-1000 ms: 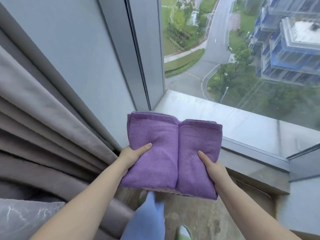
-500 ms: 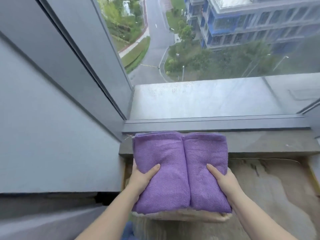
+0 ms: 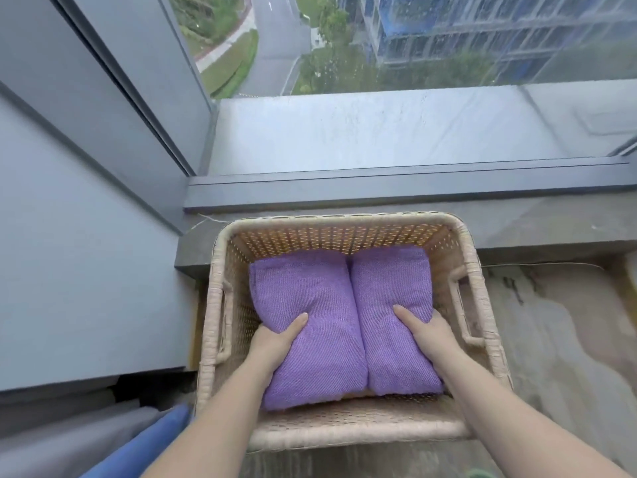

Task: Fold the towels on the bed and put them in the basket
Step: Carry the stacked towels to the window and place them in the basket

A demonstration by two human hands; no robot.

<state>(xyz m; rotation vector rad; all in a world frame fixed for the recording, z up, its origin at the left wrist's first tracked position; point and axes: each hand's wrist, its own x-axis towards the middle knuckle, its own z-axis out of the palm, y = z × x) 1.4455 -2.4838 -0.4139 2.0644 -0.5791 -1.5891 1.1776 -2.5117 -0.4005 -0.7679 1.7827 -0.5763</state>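
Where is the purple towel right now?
Head view, centre: the purple towel is inside the wicker basket below the window ledge, left hand and right hand gripping its sides.

no readable text, no labels, no numbers

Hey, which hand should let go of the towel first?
Probably left: the left hand shows a little more room to the basket wall than the right hand, both gripping the towel.

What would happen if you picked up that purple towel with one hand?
Probably floppy: the purple towel dents softly where the left hand and right hand hold it. One-handed, its fold would likely sag open. Probably not slippery; its weave looks rough.
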